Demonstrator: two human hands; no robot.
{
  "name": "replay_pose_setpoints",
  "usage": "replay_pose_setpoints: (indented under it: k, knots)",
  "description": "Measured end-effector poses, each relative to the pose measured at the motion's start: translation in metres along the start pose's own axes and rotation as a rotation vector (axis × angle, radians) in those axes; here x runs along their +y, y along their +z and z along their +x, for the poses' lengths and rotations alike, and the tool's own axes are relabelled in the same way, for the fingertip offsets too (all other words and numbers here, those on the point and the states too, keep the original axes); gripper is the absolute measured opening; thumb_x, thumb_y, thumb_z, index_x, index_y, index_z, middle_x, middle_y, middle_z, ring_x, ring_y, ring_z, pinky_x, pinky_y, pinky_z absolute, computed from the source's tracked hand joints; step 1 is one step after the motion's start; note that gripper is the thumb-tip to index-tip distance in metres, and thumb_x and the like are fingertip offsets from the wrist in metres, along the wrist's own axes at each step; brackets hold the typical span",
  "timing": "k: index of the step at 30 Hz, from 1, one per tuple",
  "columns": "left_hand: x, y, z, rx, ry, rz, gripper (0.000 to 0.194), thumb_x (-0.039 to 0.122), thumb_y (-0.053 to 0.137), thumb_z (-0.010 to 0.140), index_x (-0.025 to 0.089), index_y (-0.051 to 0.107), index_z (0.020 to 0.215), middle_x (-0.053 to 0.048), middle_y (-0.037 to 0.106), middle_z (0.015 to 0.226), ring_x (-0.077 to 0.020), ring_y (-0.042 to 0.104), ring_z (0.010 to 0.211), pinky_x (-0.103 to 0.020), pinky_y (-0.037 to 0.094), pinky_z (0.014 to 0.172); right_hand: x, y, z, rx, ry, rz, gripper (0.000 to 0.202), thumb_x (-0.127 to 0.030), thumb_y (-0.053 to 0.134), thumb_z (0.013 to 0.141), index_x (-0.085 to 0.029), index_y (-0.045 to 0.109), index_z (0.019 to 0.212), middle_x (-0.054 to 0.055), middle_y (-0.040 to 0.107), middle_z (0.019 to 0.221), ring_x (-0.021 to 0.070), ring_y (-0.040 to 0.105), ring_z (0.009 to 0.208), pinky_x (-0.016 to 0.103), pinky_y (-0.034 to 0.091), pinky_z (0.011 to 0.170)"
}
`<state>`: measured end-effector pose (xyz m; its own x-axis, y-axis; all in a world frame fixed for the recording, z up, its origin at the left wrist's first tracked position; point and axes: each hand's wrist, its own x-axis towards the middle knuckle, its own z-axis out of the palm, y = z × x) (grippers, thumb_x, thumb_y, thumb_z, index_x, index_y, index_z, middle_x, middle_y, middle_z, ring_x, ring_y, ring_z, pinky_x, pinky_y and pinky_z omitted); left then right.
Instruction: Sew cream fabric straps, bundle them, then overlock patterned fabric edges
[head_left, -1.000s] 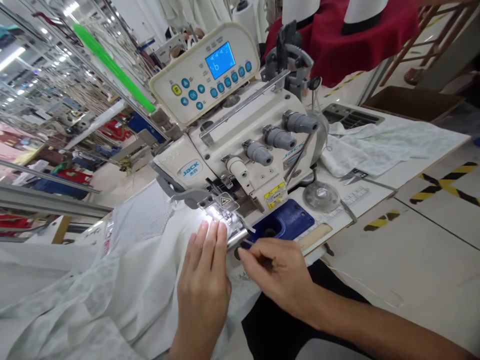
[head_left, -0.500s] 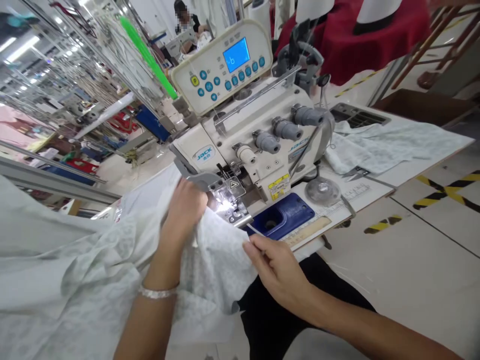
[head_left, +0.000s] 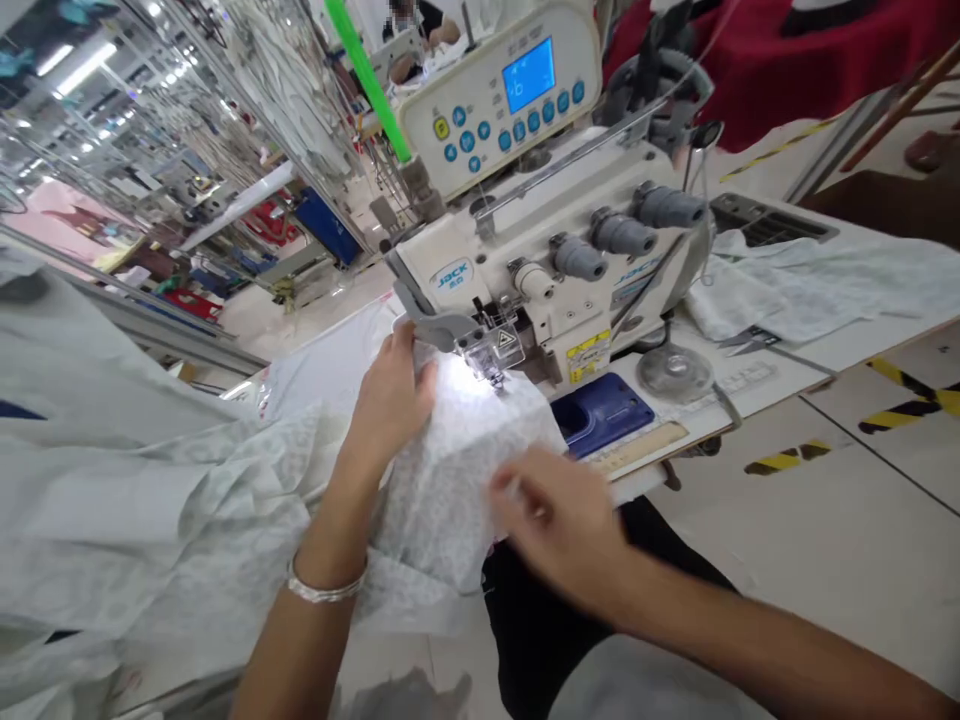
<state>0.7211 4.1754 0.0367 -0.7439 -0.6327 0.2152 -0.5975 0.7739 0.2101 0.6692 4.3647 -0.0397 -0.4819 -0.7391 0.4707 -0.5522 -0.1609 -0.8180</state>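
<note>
Pale patterned cloth [head_left: 442, 490] lies under the lit presser area of a white JACK sewing machine [head_left: 450, 275] and drapes down in front. My left hand [head_left: 390, 390] rests on the cloth just left of the presser foot, thumb apart from the fingers, a bracelet on its wrist. Near the cloth's right side is my right hand [head_left: 559, 520], blurred, its fingers curled; whether they grip anything is not visible. More of the same cloth [head_left: 187, 540] spreads in folds at the left.
A blue tray [head_left: 611, 412] and a round metal dish [head_left: 675, 372] sit on the machine table's right side. Scissors [head_left: 752, 340] lie beside another pale cloth piece [head_left: 825, 285]. The control panel [head_left: 480, 95] stands above the machine. A person [head_left: 424, 25] works behind.
The cloth now lies flatter under the presser area. My left hand's thumb has spread away from its fingers. My right hand, earlier pinching the cloth's corner, is blurred, and that corner lies beyond it.
</note>
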Motion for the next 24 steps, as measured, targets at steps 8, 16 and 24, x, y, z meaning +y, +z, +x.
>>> replay_pose_setpoints:
  k: [8, 16, 24]
  knots:
    - [0.028, -0.046, -0.064, -0.017, 0.123, -0.372, 0.035, 0.039, 0.055, 0.09, 0.021, 0.058, 0.12, -0.006, 0.068, 0.108, -0.0201, 0.064, 0.099, -0.034, 0.049, 0.09, -0.026, 0.02, -0.023, -0.473, 0.1, 0.399, 0.019, -0.021, 0.059, 0.085, -0.018, 0.054, 0.067, 0.0, 0.055, 0.073, 0.0132, 0.055, 0.068, 0.024, 0.042, 0.063]
    - [0.026, -0.066, -0.087, -0.459, 0.059, -0.368, 0.031, 0.039, 0.047, 0.093, 0.02, 0.063, 0.073, 0.002, 0.058, 0.061, -0.0125, 0.05, 0.054, -0.022, 0.037, 0.049, 0.003, -0.059, 0.017, -0.505, 0.188, 0.352, 0.013, -0.031, 0.066, 0.087, -0.018, 0.062, 0.09, -0.003, 0.059, 0.075, 0.0106, 0.051, 0.064, 0.021, 0.037, 0.057]
    - [-0.001, -0.062, -0.065, -0.1, -0.118, -0.098, 0.03, 0.045, 0.051, 0.087, 0.02, 0.063, 0.075, 0.003, 0.054, 0.061, -0.014, 0.047, 0.058, -0.025, 0.037, 0.056, 0.021, -0.06, 0.017, -0.194, 0.353, 0.428, 0.027, -0.033, 0.056, 0.091, -0.017, 0.054, 0.07, -0.003, 0.046, 0.066, 0.0099, 0.043, 0.06, 0.021, 0.032, 0.053]
